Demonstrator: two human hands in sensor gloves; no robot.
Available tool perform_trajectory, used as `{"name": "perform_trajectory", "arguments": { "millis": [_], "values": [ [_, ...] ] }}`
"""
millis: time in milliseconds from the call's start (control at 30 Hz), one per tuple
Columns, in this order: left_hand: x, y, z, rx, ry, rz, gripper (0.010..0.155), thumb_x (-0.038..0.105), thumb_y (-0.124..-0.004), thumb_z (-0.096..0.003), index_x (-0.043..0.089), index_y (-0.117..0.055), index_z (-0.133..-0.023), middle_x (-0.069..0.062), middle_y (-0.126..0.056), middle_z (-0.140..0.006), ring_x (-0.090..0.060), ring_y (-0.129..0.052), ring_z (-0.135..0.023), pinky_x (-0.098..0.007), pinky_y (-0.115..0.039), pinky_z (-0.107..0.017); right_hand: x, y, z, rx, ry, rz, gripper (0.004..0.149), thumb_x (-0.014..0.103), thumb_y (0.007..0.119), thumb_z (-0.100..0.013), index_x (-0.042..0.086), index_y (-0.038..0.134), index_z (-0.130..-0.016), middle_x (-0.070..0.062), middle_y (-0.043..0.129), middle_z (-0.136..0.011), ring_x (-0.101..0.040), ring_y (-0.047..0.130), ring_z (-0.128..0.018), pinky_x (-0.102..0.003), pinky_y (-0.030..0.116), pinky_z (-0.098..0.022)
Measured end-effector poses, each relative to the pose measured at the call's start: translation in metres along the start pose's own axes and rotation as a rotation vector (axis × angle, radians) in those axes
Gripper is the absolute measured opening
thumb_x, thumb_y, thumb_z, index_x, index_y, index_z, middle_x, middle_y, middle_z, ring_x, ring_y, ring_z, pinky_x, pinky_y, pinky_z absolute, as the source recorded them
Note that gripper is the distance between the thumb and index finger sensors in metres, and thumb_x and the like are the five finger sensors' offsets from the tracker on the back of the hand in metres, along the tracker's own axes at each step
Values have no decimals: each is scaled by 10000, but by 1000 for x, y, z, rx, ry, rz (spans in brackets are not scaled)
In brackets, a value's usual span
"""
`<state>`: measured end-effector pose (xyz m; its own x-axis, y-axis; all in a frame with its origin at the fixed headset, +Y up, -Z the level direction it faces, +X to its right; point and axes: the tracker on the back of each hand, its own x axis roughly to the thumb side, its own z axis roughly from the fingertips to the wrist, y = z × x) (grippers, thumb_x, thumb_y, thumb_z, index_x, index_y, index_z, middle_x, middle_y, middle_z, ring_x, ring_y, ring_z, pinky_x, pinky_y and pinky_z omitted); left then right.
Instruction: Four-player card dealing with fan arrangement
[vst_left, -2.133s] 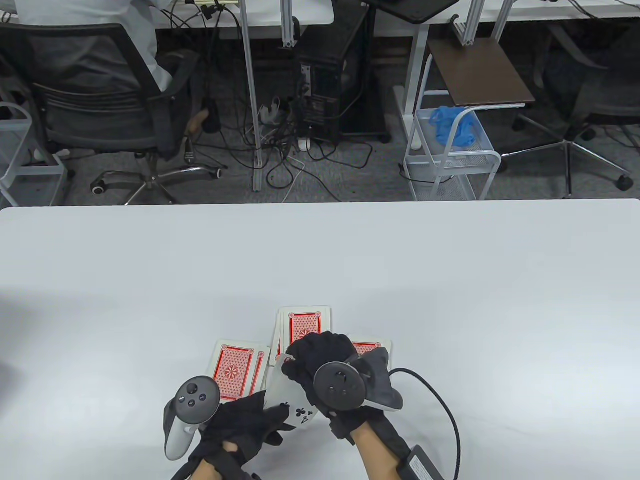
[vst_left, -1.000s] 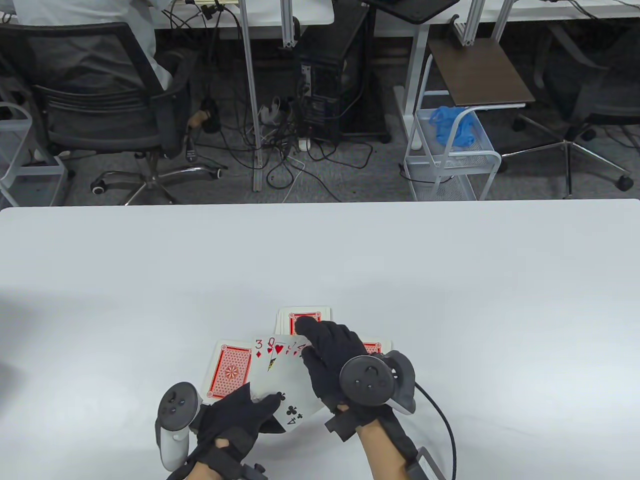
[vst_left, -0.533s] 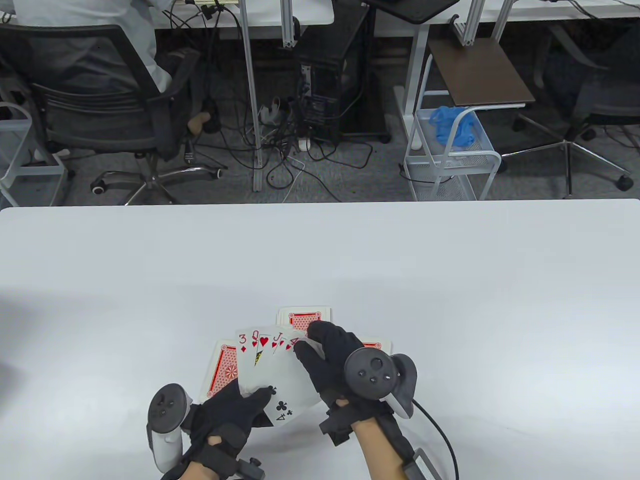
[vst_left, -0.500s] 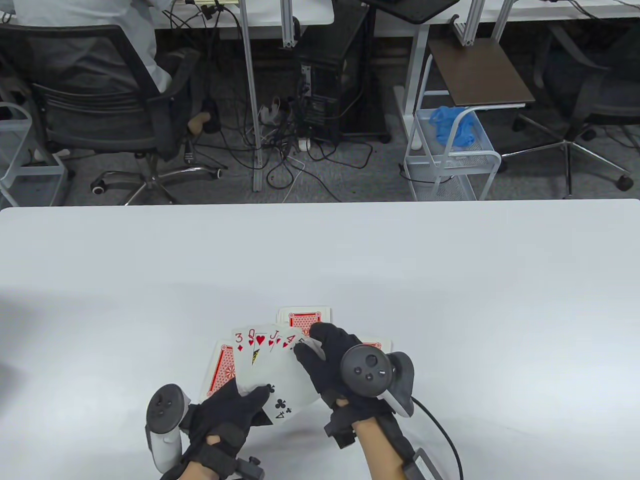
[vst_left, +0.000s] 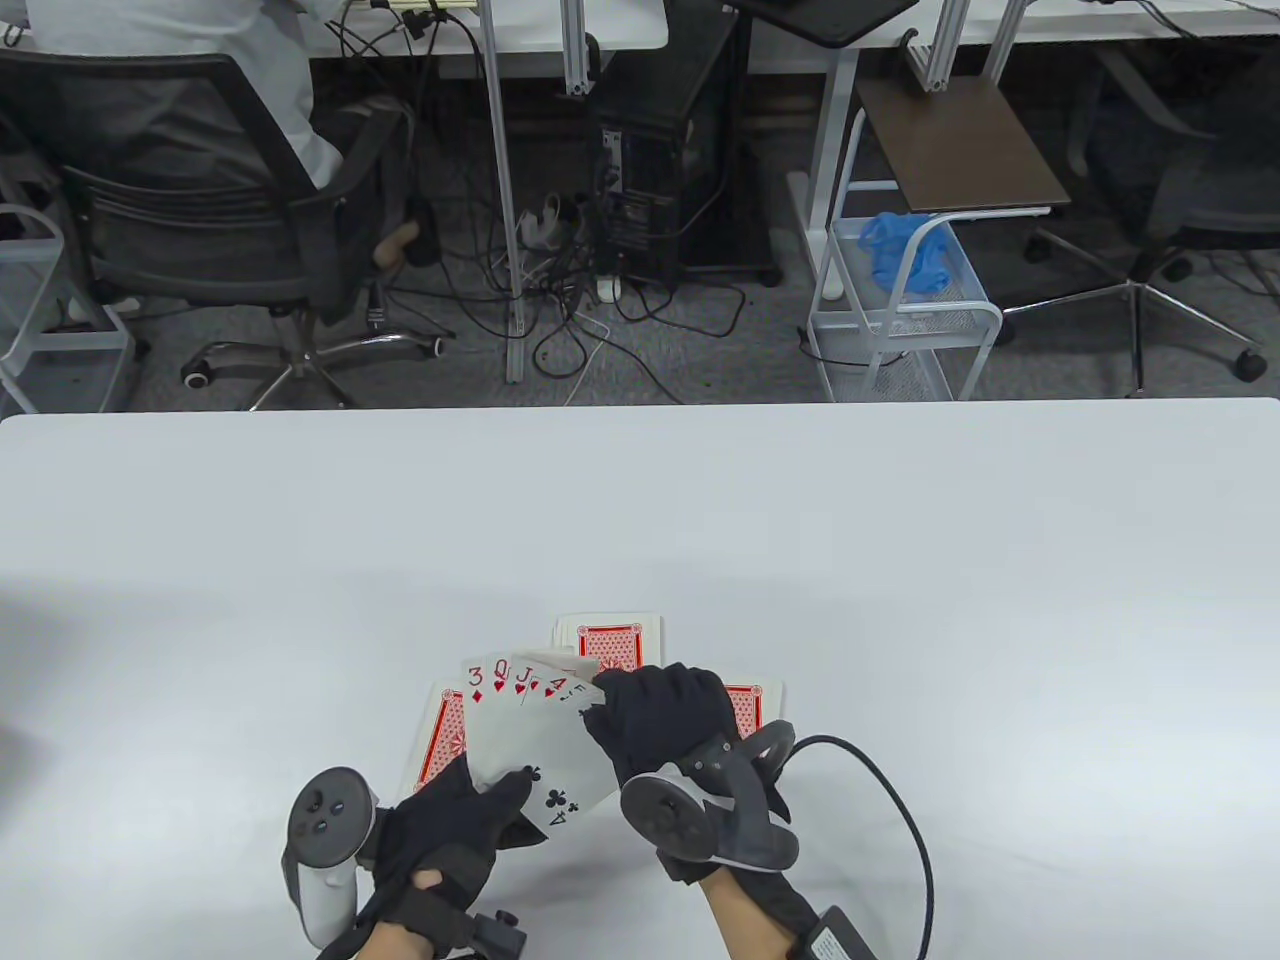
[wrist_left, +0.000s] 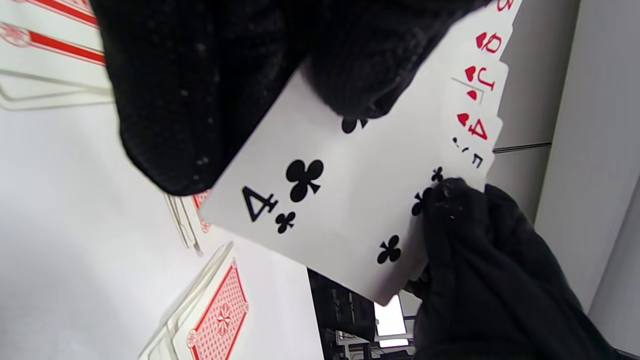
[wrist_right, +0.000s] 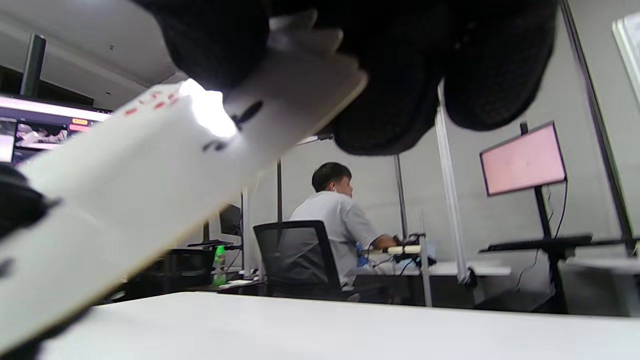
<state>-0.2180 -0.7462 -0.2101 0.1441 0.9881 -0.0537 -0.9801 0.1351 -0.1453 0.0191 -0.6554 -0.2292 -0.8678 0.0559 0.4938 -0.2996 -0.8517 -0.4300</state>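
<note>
Table view: left hand (vst_left: 450, 835) grips bottom of face-up fan (vst_left: 530, 735), held above the table (vst_left: 700, 520); right hand (vst_left: 660, 715) pinches its right edge. Three face-down piles (vst_left: 610, 640) lie just behind. Left wrist view: thumb presses the 4 of clubs (wrist_left: 320, 200); right fingertips (wrist_left: 450, 200) touch the edge. Right wrist view: fingers (wrist_right: 400, 75) clamp card edges (wrist_right: 150, 175).

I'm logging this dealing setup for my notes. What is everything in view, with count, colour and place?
fanned cards: five indices showing, face up, white, held above the table's near edge
face-down piles: three, red backs, behind and beside the fan
table: one, white
wire cart: one, white, beyond the table
office chair: one, black, far left
left hand: black glove, grips the fan's base
right hand: black glove, pinches the fan's right edge
</note>
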Motion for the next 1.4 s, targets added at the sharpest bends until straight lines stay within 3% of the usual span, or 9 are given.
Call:
{"name": "perform_trajectory", "arguments": {
  "millis": [100,233,300,600,733,833,900,1033,1400],
  "values": [
    [-1,0,1,-15,-19,62,440,312,-855,-465,182,-899,-883,-68,-1097,-777,-300,-1203,-610,-368,-1055,-407,-4,2,1,-21,132,19,585,447,669,-558,37,761,-965,-107,928,-737,-349,974,-596,-641,769,-520],
    [-4,0,0,-21,3,95,437,308,-853,-468,179,-894,-884,-74,-1095,-772,-310,-1203,-595,-372,-1055,-396,-19,16,2,80,279,-414,712,565,720,-540,13,756,-989,-143,927,-769,-390,977,-601,-661,768,-508],
    [-8,0,-2,-73,0,100,436,329,-850,-481,179,-887,-889,-70,-1094,-773,-299,-1205,-592,-365,-1056,-396,-27,21,3,102,295,-567,527,472,811,-523,95,804,-891,-57,950,-669,-303,1010,-525,-608,821,-470],
    [-5,-4,-1,-37,11,35,445,344,-920,-460,190,-895,-876,-48,-1103,-763,-273,-1215,-583,-351,-1067,-382,-23,22,5,86,273,-529,433,388,778,-519,117,810,-856,-25,951,-644,-266,1012,-511,-581,837,-467],
    [-2,0,1,13,5,25,435,331,-912,-445,203,-910,-860,-39,-1121,-738,-263,-1228,-554,-336,-1080,-363,-26,28,6,93,301,-678,473,367,750,-552,98,748,-942,-69,916,-743,-317,984,-585,-617,795,-508],
    [0,2,2,36,-5,-2,435,328,-916,-440,199,-915,-855,-43,-1124,-731,-264,-1231,-546,-336,-1083,-353,-28,29,9,118,382,-536,601,582,729,-537,87,814,-866,-63,947,-621,-327,1001,-501,-624,810,-457],
    [0,3,2,53,7,6,437,319,-917,-440,194,-913,-859,-48,-1115,-742,-269,-1231,-543,-336,-1084,-352,-28,28,8,155,387,-454,506,560,735,-531,136,855,-778,-11,962,-536,-282,1022,-453,-596,839,-436],
    [-3,5,1,61,38,69,438,313,-918,-439,192,-912,-860,-50,-1124,-732,-265,-1235,-537,-333,-1087,-347,-29,30,5,188,349,-652,404,395,783,-543,124,818,-840,-31,947,-615,-291,1005,-534,-603,819,-486],
    [-8,12,0,85,66,117,437,309,-918,-442,205,-902,-866,-41,-1114,-745,-257,-1234,-535,-323,-1088,-342,-38,35,7,245,397,-860,605,239,798,-559,7,612,-1087,-194,814,-920,-442,884,-754,-693,700,-576]
  ]
}}
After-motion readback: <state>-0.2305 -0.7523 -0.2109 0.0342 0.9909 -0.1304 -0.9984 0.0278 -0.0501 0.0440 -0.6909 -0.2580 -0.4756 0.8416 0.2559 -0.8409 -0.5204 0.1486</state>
